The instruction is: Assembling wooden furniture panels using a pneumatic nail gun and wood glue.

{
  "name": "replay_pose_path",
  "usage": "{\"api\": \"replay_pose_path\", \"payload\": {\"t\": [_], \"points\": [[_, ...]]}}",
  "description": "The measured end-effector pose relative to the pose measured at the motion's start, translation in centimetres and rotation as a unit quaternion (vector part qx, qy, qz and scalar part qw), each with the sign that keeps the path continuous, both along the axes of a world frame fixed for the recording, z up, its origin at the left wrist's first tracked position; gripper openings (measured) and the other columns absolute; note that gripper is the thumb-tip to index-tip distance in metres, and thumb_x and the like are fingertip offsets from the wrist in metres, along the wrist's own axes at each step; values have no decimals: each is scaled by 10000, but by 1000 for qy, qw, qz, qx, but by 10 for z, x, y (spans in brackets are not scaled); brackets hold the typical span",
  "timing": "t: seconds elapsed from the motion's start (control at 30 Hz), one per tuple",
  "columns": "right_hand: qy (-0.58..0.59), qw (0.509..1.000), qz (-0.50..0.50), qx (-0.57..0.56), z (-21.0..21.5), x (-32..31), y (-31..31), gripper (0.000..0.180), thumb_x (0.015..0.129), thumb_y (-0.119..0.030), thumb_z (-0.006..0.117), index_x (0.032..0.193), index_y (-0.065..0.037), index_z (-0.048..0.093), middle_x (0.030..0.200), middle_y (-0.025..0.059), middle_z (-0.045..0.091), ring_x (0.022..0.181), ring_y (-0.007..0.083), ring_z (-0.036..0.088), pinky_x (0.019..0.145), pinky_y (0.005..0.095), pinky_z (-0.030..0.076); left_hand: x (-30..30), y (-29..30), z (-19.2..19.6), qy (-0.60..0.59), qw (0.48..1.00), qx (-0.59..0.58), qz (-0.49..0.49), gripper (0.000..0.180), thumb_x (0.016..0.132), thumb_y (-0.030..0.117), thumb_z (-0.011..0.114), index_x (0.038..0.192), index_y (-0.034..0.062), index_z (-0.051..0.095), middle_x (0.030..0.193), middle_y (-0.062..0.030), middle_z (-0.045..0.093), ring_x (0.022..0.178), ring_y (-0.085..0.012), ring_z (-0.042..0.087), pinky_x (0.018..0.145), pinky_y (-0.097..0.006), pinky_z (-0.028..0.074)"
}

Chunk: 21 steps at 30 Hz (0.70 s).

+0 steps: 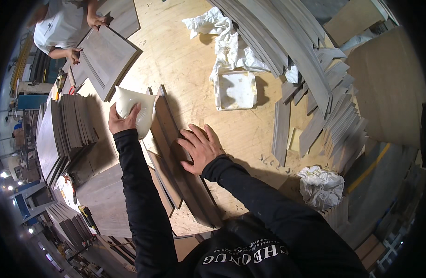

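Note:
My left hand point(122, 119) grips a bulging clear plastic bag point(135, 105) filled with a whitish substance, just above the far end of some long narrow boards. The thumb presses into the bag's side; its lower tip is partly hidden. My right hand point(200, 149) lies with fingers spread over the grey-brown board point(181, 171) in front of me, fingertips reaching past its right edge. Beside it, more narrow boards point(163, 183) lie roughly side by side, slanting from far left to near right.
Across the table, a co-worker's hands point(98, 21) hold a grey panel point(108, 58). Stacked panels point(76, 123) stand at left. Beyond my right hand are a white tray point(236, 107), crumpled white cloth point(224, 39), many grey strips point(287, 37) and a wadded cloth point(321, 186).

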State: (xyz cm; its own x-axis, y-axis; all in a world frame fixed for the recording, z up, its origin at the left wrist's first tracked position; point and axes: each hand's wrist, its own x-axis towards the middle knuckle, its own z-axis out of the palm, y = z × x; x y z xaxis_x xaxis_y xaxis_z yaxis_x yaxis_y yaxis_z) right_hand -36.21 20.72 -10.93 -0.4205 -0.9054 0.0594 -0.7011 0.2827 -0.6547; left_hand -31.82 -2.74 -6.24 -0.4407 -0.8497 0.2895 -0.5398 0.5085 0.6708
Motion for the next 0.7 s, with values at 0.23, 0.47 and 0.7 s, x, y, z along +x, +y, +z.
{"api": "replay_pose_path", "payload": {"t": [0.23, 0.47, 0.7], "points": [[1, 1000, 3, 0, 2, -1, 0, 586, 664, -394, 567, 1162, -111, 443, 1254, 75, 350, 1227, 237, 207, 1008, 473, 105, -1, 8, 11, -28, 1000, -4, 14, 480, 547, 207, 788, 918, 7, 558, 808, -86, 614, 724, -142, 583, 674, -253, 464], [-16, 998, -36, -55, -1, 0, 1, 580, 652, -232, 537, 1178, -74, 350, 1260, 85, 301, 1205, 249, 242, 1009, 449, 141, 10, 14, 14, -38, 999, -23, -19, 459, 549, 228, 789, 890, 20, 564, 772, -71, 620, 700, -145, 587, 658, -253, 465], [-43, 987, -59, -146, -8, -1, 1, 604, 603, -94, 527, 1171, -51, 326, 1228, 134, 310, 1164, 296, 302, 988, 466, 189, 30, 37, 26, -89, 994, -45, -34, 449, 564, 315, 766, 885, 70, 568, 743, -86, 622, 700, -186, 609, 639, -290, 468]]}}
